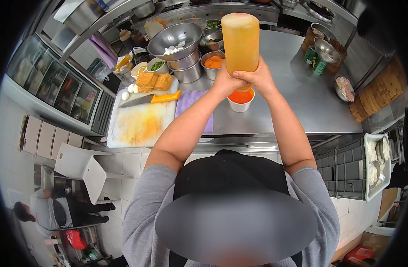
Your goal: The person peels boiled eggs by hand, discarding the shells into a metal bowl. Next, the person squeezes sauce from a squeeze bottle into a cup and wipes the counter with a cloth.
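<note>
Both my hands grip a large squeeze bottle (241, 42) of yellow-orange liquid, held upside down. My left hand (227, 81) and my right hand (259, 79) wrap around its lower end from either side, fingers closed and touching. Directly beneath the bottle's neck stands a white tub (241, 106) with bright orange-red contents. Whether the nozzle touches those contents I cannot tell. To the left, a knife with a yellow handle (164, 97) lies on a white cutting board (119, 133), beside fried tofu blocks (154, 82) and several white eggs (125, 95).
A purple cloth (196, 104) lies between board and tub. Metal bowls (175, 38), a pot and a bowl of orange yolks (213, 62) stand behind. Bamboo steamers (377, 95) and cans (320, 66) line the right side. Another person (48, 209) stands far left, near a white chair (81, 169).
</note>
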`<state>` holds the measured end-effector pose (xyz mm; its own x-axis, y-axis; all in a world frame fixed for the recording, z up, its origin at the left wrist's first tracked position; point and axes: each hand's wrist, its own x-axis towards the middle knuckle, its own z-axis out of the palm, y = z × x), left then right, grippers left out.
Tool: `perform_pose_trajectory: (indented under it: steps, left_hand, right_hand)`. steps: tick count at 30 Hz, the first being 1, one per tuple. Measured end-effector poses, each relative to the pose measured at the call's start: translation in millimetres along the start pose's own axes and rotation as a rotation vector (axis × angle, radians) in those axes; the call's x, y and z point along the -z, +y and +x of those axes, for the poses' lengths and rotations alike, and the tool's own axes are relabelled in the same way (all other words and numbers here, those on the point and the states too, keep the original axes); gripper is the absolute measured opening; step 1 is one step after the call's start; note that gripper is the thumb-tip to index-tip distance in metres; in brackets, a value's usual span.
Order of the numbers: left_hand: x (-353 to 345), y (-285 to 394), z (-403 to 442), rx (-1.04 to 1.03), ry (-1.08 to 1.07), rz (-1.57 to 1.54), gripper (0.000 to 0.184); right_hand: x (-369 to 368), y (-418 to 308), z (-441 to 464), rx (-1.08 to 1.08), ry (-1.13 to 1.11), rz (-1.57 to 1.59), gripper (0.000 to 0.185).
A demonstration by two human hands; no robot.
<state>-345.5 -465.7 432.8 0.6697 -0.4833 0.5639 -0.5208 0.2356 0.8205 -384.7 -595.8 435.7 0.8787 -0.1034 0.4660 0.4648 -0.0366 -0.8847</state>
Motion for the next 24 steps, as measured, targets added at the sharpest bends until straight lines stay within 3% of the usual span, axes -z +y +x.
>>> perform_pose_trajectory:
  steps: [10,12,13,15,16,18,20,22,24]
  left_hand:
    - [-1,-17,6,-0.006,0.058,0.056,0.036]
    - [7,-16,8,0.044,-0.12,0.19,0.058]
    - [8,-19,5,0.045,-0.123,0.188,0.058]
    - [9,-28,-5,0.214,0.048,0.117,0.091]
    - [10,-34,-5,0.214,0.048,0.117,0.091]
    - [12,-35,-1,0.288,-0.016,0.078,0.111]
    - [4,-26,-3,0.303,-0.024,0.141,0.106]
    - [2,-24,-6,0.321,-0.031,0.2,0.101]
    - [6,-28,-7,0.247,0.046,0.004,0.092]
  right_hand:
    - [1,-4,1,0.026,0.017,0.024,0.058]
    - [0,-4,4,0.065,-0.014,0.008,0.054]
    - [0,-3,5,0.072,-0.033,0.011,0.05]
    - [0,-2,6,0.078,-0.048,0.013,0.047]
    - [-1,0,6,0.036,0.013,0.024,0.048]
    - [-5,9,8,-0.004,0.072,0.038,0.049]
    - [-9,24,10,-0.041,0.221,0.011,0.063]
    - [-14,13,6,-0.09,0.226,0.092,0.066]
    - [-9,-1,8,-0.136,0.225,0.173,0.069]
